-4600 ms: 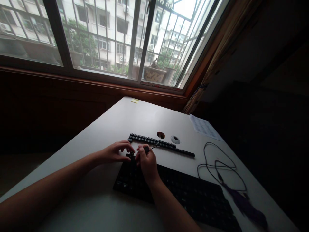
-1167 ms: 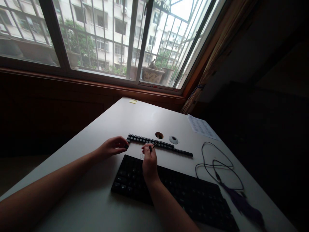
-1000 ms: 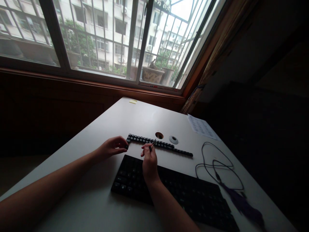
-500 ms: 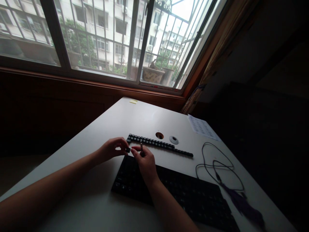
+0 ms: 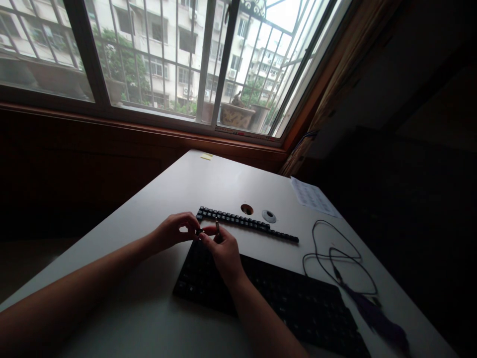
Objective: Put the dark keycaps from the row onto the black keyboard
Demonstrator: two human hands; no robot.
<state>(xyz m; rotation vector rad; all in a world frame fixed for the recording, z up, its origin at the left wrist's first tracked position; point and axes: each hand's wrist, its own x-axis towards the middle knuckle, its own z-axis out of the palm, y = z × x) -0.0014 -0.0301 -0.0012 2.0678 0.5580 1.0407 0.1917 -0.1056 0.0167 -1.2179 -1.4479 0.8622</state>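
Pinched in the fingertips of my left hand [image 5: 178,228] is a small black keycap [image 5: 198,231]. My right hand [image 5: 226,252] meets it there, thumb and forefinger at the keycap's right side. A thin stick-like tool [image 5: 217,225] stands up out of my right fingers; its kind I cannot make out. Beneath both hands lies a black keyboard [image 5: 283,286], partly covered by my right forearm, with its details lost in the dark. Just beyond the hands, loose black keycaps [image 5: 238,219] are lined up in rows.
A white table [image 5: 160,189] carries everything. Behind the keycaps are a round cable hole [image 5: 246,209] and its grey cover [image 5: 269,216]. To the right lie a looped cable [image 5: 330,256], a dark purple cloth-like thing [image 5: 376,315] and a printed sheet [image 5: 313,196]. A yellow note [image 5: 206,156] sits at the far edge.
My right fingertips have moved slightly left and now touch the keycap, which shows less between the fingers. The tool has shifted a little with the hand.
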